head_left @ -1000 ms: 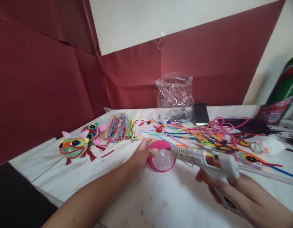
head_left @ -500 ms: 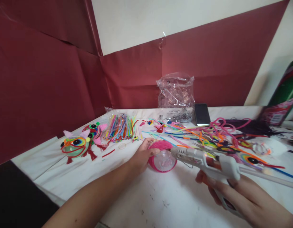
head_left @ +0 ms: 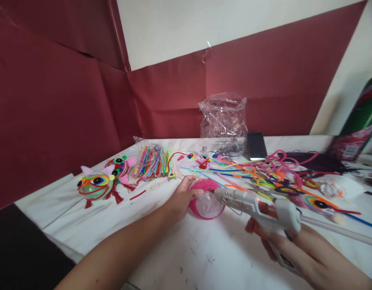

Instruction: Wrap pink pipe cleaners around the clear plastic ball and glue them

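My left hand [head_left: 185, 197] is closed on the left side of a clear plastic ball [head_left: 207, 205] partly wrapped in pink cord [head_left: 205, 185]. The bare part of the ball faces me, with a pink strand along its lower edge. Wrapped round the handle of a white hot glue gun [head_left: 249, 201] is my right hand [head_left: 282, 245]. The gun's nozzle points left at the edge of the pink winding; whether it touches is too small to tell. A long glue stick [head_left: 339, 230] sticks out of its back.
Two decorated lion-like heads [head_left: 97, 187] stand at the left. Behind are a bag of pipe cleaners [head_left: 154, 163], a clear plastic bag [head_left: 224, 121] and a phone [head_left: 256, 146]. Loose pipe cleaners, scissors [head_left: 287, 190] and a rainbow-rimmed eye piece [head_left: 320, 203] lie at the right.
The glue gun and my right hand have shifted slightly left, the nozzle moving along the winding's edge. My left hand and the ball stay nearly still.
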A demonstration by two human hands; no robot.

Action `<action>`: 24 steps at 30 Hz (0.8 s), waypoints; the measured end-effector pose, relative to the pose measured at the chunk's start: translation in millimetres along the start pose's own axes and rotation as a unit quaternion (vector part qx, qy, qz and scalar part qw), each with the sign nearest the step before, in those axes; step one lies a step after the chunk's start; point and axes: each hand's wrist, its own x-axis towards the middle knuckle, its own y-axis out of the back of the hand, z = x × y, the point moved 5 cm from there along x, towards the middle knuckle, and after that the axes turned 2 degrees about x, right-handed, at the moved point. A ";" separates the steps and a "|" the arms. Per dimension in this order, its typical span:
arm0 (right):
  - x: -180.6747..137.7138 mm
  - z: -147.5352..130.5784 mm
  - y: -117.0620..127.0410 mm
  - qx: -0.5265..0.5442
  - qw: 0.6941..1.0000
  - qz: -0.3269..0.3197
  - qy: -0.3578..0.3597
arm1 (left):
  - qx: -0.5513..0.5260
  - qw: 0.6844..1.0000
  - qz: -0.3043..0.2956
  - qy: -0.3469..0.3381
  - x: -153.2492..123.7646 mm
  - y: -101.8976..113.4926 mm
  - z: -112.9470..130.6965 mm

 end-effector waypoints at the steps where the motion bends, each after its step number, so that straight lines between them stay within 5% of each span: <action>1: 0.0 0.0 0.2 -0.002 1.000 0.000 0.000 | -0.001 1.000 -0.001 0.001 0.0 -0.1 -0.1; 24: -5.3 17.2 1.7 0.017 1.000 0.024 -0.002 | -0.006 1.000 -0.003 0.005 1.4 3.3 -2.4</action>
